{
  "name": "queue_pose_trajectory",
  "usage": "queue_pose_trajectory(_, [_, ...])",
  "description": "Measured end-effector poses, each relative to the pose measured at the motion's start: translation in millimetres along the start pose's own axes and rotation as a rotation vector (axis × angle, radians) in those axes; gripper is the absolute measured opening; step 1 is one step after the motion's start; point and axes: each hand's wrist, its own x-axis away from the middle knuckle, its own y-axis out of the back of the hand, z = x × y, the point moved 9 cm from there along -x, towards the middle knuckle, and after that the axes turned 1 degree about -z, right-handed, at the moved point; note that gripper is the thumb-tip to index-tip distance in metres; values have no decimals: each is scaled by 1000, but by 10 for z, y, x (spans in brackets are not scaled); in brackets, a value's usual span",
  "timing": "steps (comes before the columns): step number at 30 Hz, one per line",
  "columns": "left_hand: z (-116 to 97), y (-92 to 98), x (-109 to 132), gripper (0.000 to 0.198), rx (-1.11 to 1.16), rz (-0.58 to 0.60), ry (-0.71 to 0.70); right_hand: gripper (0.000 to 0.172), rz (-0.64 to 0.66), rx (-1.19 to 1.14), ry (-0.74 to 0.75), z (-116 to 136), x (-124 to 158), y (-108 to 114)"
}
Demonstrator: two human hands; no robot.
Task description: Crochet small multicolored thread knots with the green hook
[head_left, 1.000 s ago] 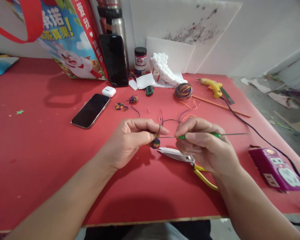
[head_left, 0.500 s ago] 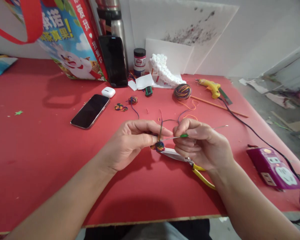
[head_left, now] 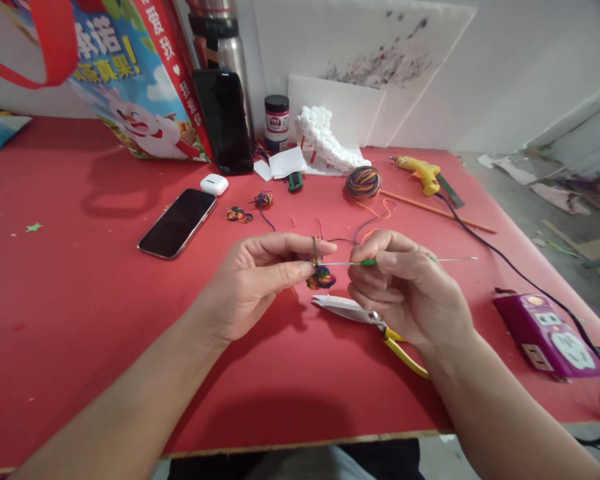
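Between thumb and fingers, my left hand [head_left: 260, 287] pinches a small multicoloured crochet piece [head_left: 322, 277], with a strand of yarn running up over the index finger. My right hand [head_left: 405, 287] is closed on the green grip of a thin metal crochet hook [head_left: 337, 264]. The hook's left tip meets the yarn at the piece; its other end sticks out to the right behind the hand. Below the hands lie scissors [head_left: 345, 309] with yellow handles, partly covered by my right hand. A ball of multicoloured yarn [head_left: 364, 182] sits farther back, loose strands trailing toward me.
On the red table [head_left: 105, 320] are a phone [head_left: 178, 223], a white earbud case [head_left: 214, 184], a small yarn bundle [head_left: 263, 199], a yellow glue gun [head_left: 417, 172] and a purple power strip [head_left: 550, 333] with its cable. A printed bag [head_left: 145, 100] and a bottle [head_left: 230, 50] stand behind.
The crochet hook has swung closer to level, and its right end reaches farther out. The crochet piece has risen slightly and turned, showing more of itself below my left fingertips.
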Motion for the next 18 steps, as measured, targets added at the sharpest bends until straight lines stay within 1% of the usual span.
queue_pose_trajectory(6, [-36,7,6,20,-10,-79,-30,10,-68,7,50,22,-6,-1])
queue_pose_trajectory(10, [-50,41,18,22,-49,-118,-61,13,-70,-10,63,2,-12,-9])
queue_pose_trajectory(18, [-51,43,42,17,-84,-109,-93,9,-61,38,66,7,-5,3])
